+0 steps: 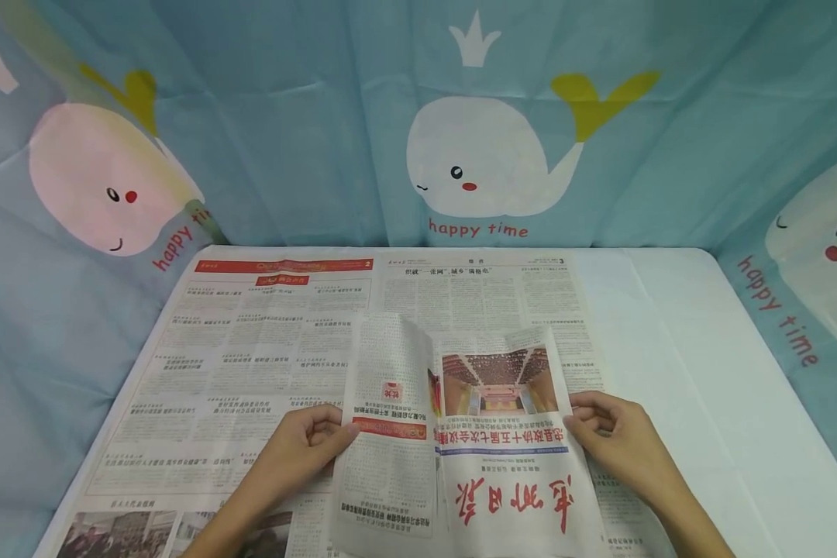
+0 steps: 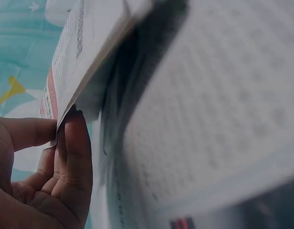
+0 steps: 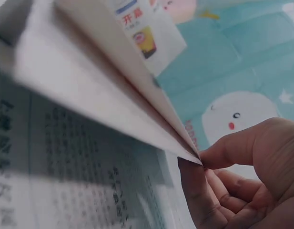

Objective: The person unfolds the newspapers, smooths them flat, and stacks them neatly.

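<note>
A folded newspaper [image 1: 509, 465], its print upside down in the head view, is held up by both hands over the table. My left hand [image 1: 305, 448] pinches its left edge between thumb and fingers; the left wrist view shows the layered paper edge between thumb and forefinger [image 2: 76, 148]. On the opposite edge, my right hand [image 1: 617, 438] does the same, and in the right wrist view the thumb and forefinger [image 3: 194, 186] grip a corner of the folded sheets. A vertical crease runs down the middle, with the left part tilted up. The lower edge is cut off by the frame.
A wide newspaper sheet [image 1: 251, 387] lies spread flat beneath, covering the left and middle of the white table [image 1: 711, 387]. Blue curtains [image 1: 307, 155] printed with whales hang close behind the table and along both sides.
</note>
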Action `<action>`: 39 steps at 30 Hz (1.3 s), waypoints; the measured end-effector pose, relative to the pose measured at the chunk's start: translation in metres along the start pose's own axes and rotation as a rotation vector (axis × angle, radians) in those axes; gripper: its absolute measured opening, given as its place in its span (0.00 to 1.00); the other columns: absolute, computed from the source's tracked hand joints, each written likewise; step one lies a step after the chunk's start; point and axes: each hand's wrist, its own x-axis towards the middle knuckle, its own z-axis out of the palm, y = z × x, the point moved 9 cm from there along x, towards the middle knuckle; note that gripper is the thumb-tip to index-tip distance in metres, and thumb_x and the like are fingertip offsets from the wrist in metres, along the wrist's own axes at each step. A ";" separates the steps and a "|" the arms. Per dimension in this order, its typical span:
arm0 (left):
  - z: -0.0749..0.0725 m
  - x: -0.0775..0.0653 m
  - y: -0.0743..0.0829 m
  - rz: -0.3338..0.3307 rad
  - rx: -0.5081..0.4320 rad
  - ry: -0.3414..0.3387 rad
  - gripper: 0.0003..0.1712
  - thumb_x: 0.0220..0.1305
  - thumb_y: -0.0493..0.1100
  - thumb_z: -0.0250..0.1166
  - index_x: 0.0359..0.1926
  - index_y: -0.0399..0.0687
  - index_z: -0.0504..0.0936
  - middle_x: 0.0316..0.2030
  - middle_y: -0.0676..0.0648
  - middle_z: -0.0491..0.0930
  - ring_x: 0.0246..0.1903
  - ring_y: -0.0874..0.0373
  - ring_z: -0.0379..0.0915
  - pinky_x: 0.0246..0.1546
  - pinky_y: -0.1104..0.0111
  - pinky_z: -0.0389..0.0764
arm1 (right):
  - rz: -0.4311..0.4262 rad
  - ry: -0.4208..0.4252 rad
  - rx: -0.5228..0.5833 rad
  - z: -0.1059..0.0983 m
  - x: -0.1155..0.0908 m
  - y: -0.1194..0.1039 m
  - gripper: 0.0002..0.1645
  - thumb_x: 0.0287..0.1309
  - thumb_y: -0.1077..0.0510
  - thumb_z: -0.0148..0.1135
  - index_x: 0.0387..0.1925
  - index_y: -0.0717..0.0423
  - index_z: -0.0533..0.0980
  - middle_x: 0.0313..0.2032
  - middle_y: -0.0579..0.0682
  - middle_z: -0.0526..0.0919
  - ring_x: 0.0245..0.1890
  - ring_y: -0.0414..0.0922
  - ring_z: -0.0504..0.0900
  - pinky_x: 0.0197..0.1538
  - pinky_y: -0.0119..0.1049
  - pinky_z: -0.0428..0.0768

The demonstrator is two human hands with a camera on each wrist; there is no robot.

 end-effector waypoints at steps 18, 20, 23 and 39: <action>-0.008 -0.017 -0.026 0.025 0.167 -0.041 0.17 0.66 0.46 0.68 0.46 0.36 0.83 0.21 0.50 0.81 0.16 0.68 0.71 0.17 0.77 0.72 | 0.173 -0.014 -0.113 -0.021 -0.037 0.050 0.24 0.62 0.54 0.69 0.54 0.66 0.79 0.37 0.50 0.89 0.31 0.31 0.86 0.34 0.26 0.82; -0.005 -0.019 -0.026 0.033 0.199 -0.046 0.18 0.65 0.47 0.69 0.47 0.36 0.81 0.22 0.51 0.80 0.16 0.69 0.70 0.18 0.76 0.73 | 0.162 -0.007 -0.134 -0.022 -0.040 0.052 0.24 0.62 0.55 0.69 0.54 0.67 0.79 0.36 0.50 0.89 0.30 0.31 0.85 0.33 0.26 0.81; -0.003 -0.022 -0.025 0.048 0.261 -0.024 0.24 0.63 0.47 0.71 0.52 0.34 0.78 0.25 0.52 0.81 0.18 0.68 0.74 0.21 0.74 0.77 | 0.139 0.005 -0.162 -0.022 -0.045 0.054 0.24 0.63 0.54 0.69 0.54 0.67 0.79 0.37 0.50 0.89 0.28 0.30 0.82 0.31 0.25 0.78; 0.001 -0.042 -0.009 0.174 0.562 -0.001 0.18 0.72 0.42 0.61 0.60 0.57 0.80 0.42 0.61 0.84 0.28 0.76 0.72 0.30 0.76 0.74 | -0.116 -0.024 -0.135 -0.014 -0.054 0.047 0.21 0.67 0.66 0.61 0.60 0.52 0.78 0.53 0.57 0.85 0.40 0.22 0.82 0.33 0.28 0.84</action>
